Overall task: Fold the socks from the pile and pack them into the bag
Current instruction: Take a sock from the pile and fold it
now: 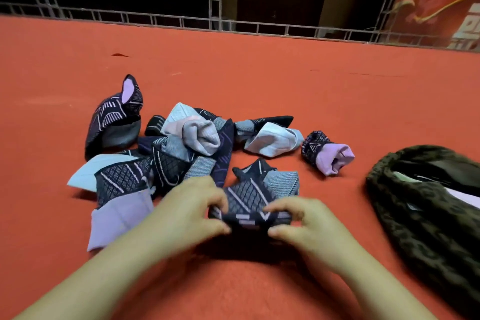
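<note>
Now the left hand [189, 212] and the right hand [302, 223] are both gripping the near edge of one dark patterned sock [255, 202], each with its fingers curled over the top and the thumb under the front. The left hand is pinching the left end of this folded edge and the right hand is pinching the right end. The sock is lying on the red cloth surface [285, 86] just in front of the person, and its far part, with a grey panel, is spreading away from the hands.

Just behind and to the left, the pile of socks [181, 145] is lying loose, with dark, lilac and pale blue pieces mixed together. One dark sock with a lilac lining [114, 117] is standing up at the far left of the pile. One rolled sock with a lilac end [328, 154] is sitting apart, to the right of the pile.

On the right side the dark furry bag [426, 221] is lying on the cloth with its mouth open, and something pale is showing inside. A metal truss rail [233, 24] is running along the far edge of the cloth.
</note>
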Motion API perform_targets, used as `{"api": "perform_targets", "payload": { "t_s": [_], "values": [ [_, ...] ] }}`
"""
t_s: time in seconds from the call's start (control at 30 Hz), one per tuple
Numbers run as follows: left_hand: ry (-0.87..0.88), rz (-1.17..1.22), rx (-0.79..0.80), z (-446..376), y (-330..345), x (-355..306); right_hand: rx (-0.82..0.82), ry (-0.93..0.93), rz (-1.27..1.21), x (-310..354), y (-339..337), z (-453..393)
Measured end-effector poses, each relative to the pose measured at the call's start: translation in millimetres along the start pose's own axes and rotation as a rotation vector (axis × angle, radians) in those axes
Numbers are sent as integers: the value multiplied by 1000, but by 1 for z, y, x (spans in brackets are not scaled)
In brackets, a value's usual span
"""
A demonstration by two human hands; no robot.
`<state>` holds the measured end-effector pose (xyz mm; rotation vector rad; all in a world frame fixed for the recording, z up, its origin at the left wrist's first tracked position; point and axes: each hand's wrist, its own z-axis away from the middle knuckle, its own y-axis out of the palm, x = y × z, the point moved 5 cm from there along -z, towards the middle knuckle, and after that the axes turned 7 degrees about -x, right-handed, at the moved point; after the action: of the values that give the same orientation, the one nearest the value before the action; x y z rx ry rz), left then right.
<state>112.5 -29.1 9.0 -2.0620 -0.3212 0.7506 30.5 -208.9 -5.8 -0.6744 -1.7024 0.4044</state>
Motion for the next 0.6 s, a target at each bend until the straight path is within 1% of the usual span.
{"api": "perform_targets", "payload": {
  "t_s": [0.03,0.1,0.17,0.23,0.3,0.37,0.4,0.47,0.53,0.6],
  "values": [
    [36,13,77,15,9,2,63,3,23,-4,11,14],
    [86,74,210,41,22,3,103,-32,126,-13,27,36],
    [110,122,301,61,31,1,44,-84,198,-19,35,51],
    [82,138,342,70,37,2,-40,-120,223,-21,37,60],
    [59,137,324,73,40,2,-60,-184,271,-21,39,65],
    [81,79,265,76,40,1,-58,-263,352,-18,42,68],
    [83,60,233,77,38,1,-77,-296,413,-13,43,68],
    [31,60,164,80,35,0,-135,-322,496,-8,45,69],
    [-53,95,83,82,33,-2,-186,-273,439,-5,44,69],
    [-134,127,-18,80,33,-3,-238,-93,292,-9,38,68]
  ]
}}
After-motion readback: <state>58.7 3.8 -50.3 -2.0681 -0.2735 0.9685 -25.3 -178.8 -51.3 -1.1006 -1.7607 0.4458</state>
